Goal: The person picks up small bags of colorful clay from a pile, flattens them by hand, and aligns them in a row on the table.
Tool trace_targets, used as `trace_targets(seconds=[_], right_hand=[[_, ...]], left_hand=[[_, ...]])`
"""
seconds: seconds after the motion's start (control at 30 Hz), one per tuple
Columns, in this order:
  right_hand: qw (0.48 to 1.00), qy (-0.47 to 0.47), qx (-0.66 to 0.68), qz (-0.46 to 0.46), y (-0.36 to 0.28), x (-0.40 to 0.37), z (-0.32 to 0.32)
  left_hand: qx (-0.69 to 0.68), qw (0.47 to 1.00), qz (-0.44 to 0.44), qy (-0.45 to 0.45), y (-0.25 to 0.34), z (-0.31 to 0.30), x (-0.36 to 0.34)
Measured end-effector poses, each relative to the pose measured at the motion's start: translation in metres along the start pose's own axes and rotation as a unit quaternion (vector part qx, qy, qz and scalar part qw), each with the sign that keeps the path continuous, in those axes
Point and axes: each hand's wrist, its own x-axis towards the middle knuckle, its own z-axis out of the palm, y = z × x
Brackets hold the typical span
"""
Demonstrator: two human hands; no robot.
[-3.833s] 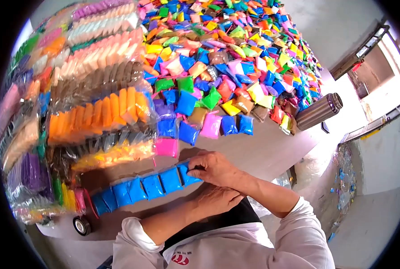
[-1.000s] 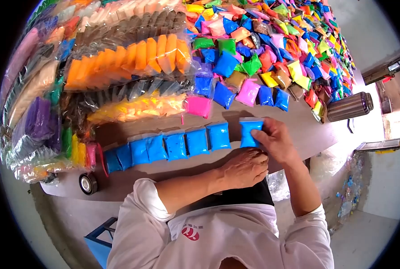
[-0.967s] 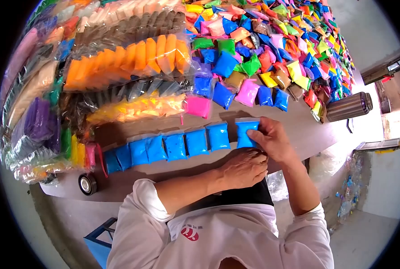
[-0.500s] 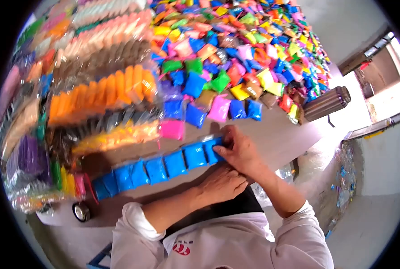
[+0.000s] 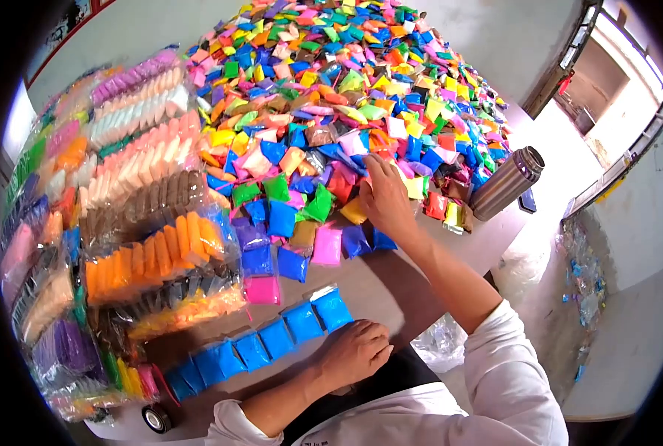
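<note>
A row of blue packets [image 5: 275,338] in clear wrap runs along the near part of the table, each packet overlapping or close beside the one before it. My left hand [image 5: 357,351] rests near the row's right end with its fingers curled; what they hold, if anything, is hidden under the palm. Out over the front of a big heap of small coloured packets [image 5: 324,97], my right hand [image 5: 387,197] has its fingertips closed on a blue packet [image 5: 340,157]. Pink, blue and green packets lie around its wrist and fingers.
Clear bags of sorted packets, among them orange ones [image 5: 153,256], are stacked at the left. A steel flask [image 5: 507,182] stands at the table's right edge, near a phone [image 5: 528,201]. Below, a roll of tape [image 5: 156,418] sits near the front edge. Plastic wrap [image 5: 441,343] lies beyond the right edge.
My right hand has left the right end of the blue row and moved up and away to the heap. My left hand stays near the row, still curled. The view has tilted upward.
</note>
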Motion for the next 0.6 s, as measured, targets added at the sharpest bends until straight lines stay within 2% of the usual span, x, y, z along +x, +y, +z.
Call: trace_targets(seconds=[0.07, 0.13, 0.2, 0.23, 0.27, 0.33, 0.37, 0.47, 0.5, 0.53, 0.6], right_hand=[[0.994, 0.023, -0.060, -0.088, 0.026, 0.021, 0.016], [0.991, 0.050, -0.063, -0.111, 0.037, 0.033, 0.021], [0.993, -0.118, -0.023, 0.018, 0.049, 0.042, 0.023], [0.998, -0.035, 0.033, 0.031, 0.053, 0.046, 0.028], [0.998, -0.036, 0.035, 0.029, 0.059, 0.050, 0.030], [0.995, 0.006, 0.004, 0.100, 0.063, 0.064, 0.025], [0.996, 0.008, 0.015, 0.089, 0.072, 0.071, 0.027], [0.996, -0.040, -0.032, 0.067, 0.102, 0.088, 0.043], [0.987, -0.113, -0.070, 0.091, 0.103, 0.095, 0.041], [0.987, -0.114, -0.067, 0.090, 0.102, 0.100, 0.043], [0.974, -0.176, -0.126, 0.073, 0.101, 0.106, 0.046]], left_hand=[[-0.016, 1.000, 0.004, 0.022, -0.001, 0.001, 0.000], [0.003, 1.000, -0.008, -0.011, 0.001, -0.004, 0.001], [-0.019, 1.000, -0.006, -0.016, -0.001, -0.004, 0.000], [-0.017, 1.000, -0.006, -0.014, -0.001, -0.004, 0.001], [-0.025, 1.000, -0.010, -0.013, -0.001, -0.004, 0.001], [-0.032, 0.999, -0.016, -0.012, -0.003, -0.002, 0.000], [-0.037, 0.999, -0.003, -0.008, -0.005, 0.000, -0.001], [-0.045, 0.999, 0.002, -0.008, -0.007, 0.004, -0.003], [-0.052, 0.999, -0.001, -0.014, -0.007, 0.005, -0.004], [-0.051, 0.999, -0.004, -0.014, -0.008, 0.005, -0.004], [-0.063, 0.997, -0.018, -0.040, -0.009, 0.007, -0.005]])
